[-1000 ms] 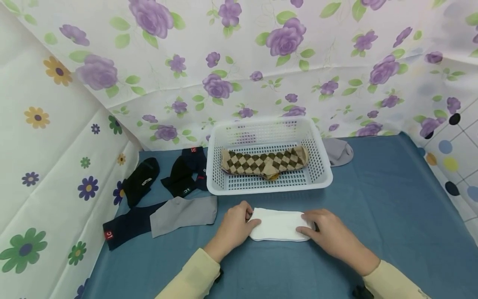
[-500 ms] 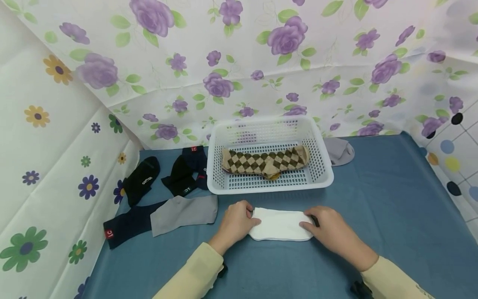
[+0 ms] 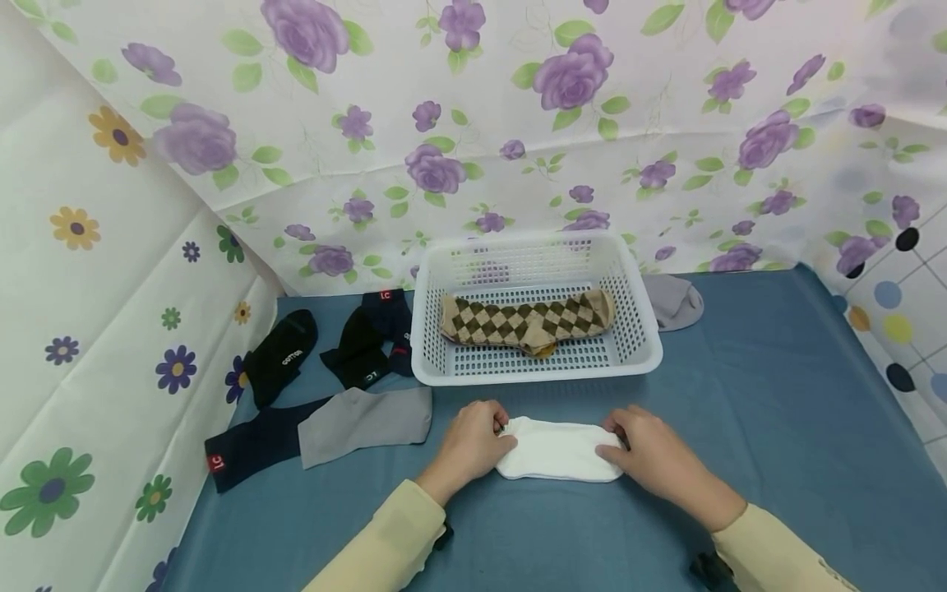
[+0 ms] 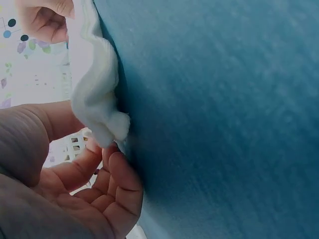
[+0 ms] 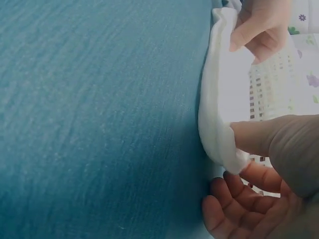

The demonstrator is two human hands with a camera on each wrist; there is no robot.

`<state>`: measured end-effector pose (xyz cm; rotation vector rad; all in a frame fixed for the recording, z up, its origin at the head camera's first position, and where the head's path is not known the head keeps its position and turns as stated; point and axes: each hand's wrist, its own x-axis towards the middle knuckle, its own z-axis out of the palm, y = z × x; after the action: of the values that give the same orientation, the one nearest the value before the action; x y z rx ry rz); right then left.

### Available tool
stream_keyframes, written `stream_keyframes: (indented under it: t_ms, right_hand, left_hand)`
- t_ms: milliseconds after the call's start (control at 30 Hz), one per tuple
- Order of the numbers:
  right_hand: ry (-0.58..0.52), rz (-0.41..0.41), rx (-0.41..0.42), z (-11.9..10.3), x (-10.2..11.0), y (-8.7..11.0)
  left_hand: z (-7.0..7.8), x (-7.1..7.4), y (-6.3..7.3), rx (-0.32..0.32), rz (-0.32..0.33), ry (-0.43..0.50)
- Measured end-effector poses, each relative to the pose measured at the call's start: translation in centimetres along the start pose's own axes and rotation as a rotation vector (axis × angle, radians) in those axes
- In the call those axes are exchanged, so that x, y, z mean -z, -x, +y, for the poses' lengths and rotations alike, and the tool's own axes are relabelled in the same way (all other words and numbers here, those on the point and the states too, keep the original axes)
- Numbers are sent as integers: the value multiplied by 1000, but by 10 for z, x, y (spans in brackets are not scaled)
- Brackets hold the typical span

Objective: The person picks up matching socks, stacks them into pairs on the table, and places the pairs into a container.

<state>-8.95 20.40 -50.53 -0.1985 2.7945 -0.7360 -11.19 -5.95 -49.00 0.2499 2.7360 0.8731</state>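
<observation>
1. The white sock [image 3: 561, 450] is stretched out between the two hands, above the blue tablecloth [image 3: 562, 543] and just on the person's side of the white basket [image 3: 540, 380].
2. Its long axis runs from left to right across the person's front, with the right end slightly nearer the person, and roughly follows the basket's long side. Which end is the toe cannot be told.
3. The left hand [image 3: 471, 444] pinches the left end between thumb and fingers, its gap closed down to the fabric. The left wrist view shows that end's edge wavy and bunched.
4. The right hand [image 3: 649, 452] pinches the right end in the same way, thumb on the upper face; its other fingers curl loosely below.
5. Whether the sock's underside touches the cloth is unclear.
6. Inside the basket, the argyle socks [image 3: 491, 323] also lie lengthwise from left to right.
7. Left of the left hand lies a grey sock [image 3: 370, 426], overlapping a navy sock [image 3: 259, 444]; both slant away from the person towards the right.
</observation>
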Motion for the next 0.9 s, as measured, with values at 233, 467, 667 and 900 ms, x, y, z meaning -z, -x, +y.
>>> stream_keyframes:
  t_ms: [233, 467, 667, 900]
  right_hand:
    - [-28, -3, 51, 1, 1, 2]
    - [-115, 19, 45, 3, 7, 6]
    - [-146, 73, 27, 0, 13, 10]
    - [-268, 162, 116, -4, 24, 17]
  left_hand:
    - [-3, 1, 5, -44, -10, 52]
    - [-6, 5, 9, -118, -26, 192]
    - [-9, 5, 9, -148, 10, 294]
    - [-8, 13, 14, -166, 89, 355]
